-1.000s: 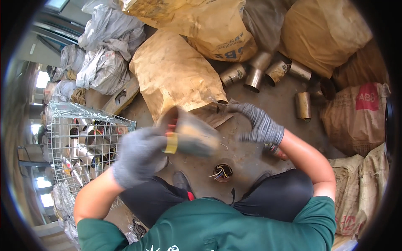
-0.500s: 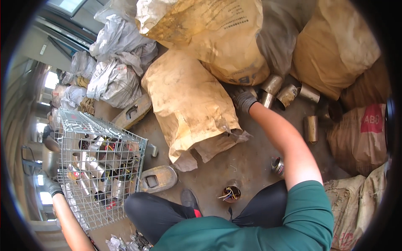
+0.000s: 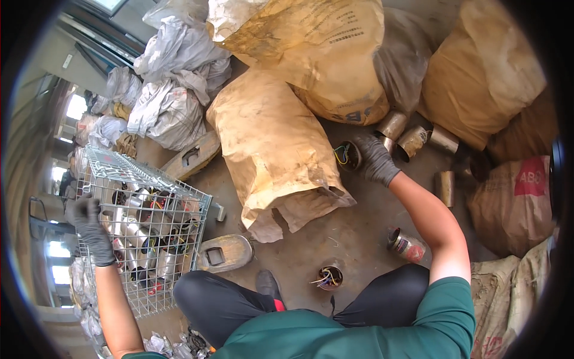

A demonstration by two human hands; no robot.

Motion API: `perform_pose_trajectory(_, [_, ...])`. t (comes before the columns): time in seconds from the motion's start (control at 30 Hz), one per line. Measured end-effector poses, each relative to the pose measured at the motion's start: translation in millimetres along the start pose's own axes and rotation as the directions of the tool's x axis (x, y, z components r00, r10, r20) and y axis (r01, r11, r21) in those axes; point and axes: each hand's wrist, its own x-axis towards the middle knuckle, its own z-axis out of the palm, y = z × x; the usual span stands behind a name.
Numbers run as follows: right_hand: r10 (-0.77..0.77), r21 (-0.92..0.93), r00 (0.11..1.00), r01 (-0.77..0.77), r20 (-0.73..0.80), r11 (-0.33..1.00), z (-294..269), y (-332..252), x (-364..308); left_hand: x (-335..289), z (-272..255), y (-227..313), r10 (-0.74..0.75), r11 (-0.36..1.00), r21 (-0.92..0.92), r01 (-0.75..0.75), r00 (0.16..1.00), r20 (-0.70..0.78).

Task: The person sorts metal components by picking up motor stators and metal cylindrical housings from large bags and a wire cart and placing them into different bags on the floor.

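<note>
In a dark grey glove, my right hand (image 3: 378, 160) is closed round a short metal cylinder (image 3: 354, 157) with coloured wires at its open end. It is just right of a large tan paper sack (image 3: 275, 143) lying on the floor. My left hand (image 3: 89, 227), gloved alike, is at the left side of a wire mesh cage (image 3: 200, 209). Its fingers are loosely curled and partly apart, with nothing visible in them. Several metal cylinders and wires lie inside the cage. Between my knees, another wired cylinder (image 3: 329, 277) stands on the floor.
More metal cylinders (image 3: 412, 142) lie beyond my right hand, and a labelled can (image 3: 409, 246) is near my right knee. Large tan sacks (image 3: 484, 78) rise at the far side. White plastic bags (image 3: 170, 113) are piled far left. A flat block (image 3: 226, 253) sits beside the cage.
My left hand no longer holds the metal cylinder and has moved inward along the cage. My right hand has shifted right and now holds a wired cylinder. The labelled can shows more fully.
</note>
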Motion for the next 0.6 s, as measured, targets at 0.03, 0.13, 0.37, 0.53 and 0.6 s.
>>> perform_pose_trajectory(0.03, [0.046, 0.146, 0.999, -0.041, -0.026, 0.988, -9, -7, -6, -11, 23, 21, 0.06, 0.997, -0.049, -0.054, 0.991, 0.123])
perform_pose_trajectory(0.13, [0.047, 0.344, 0.945, 0.071, -0.325, 0.936, -22, -19, -38, -48, 88, 83, 0.316, 0.944, -0.229, -0.238, 0.85, 0.421])
perform_pose_trajectory(0.37, [0.026, 0.726, 0.91, 0.313, -0.414, 0.612, -59, -65, -87, -117, 197, 204, 0.537, 0.843, -0.463, -0.273, 0.478, 0.695])
perform_pose_trajectory(0.53, [-0.03, 0.745, 0.925, 0.323, -0.378, 0.583, -66, -90, -103, -159, 260, 239, 0.627, 0.778, -0.579, -0.246, 0.369, 0.686])
perform_pose_trajectory(0.6, [-0.009, 0.774, 0.97, 0.198, -0.241, 0.601, -62, -100, -108, -165, 266, 229, 0.55, 0.833, -0.502, -0.232, 0.256, 0.795])
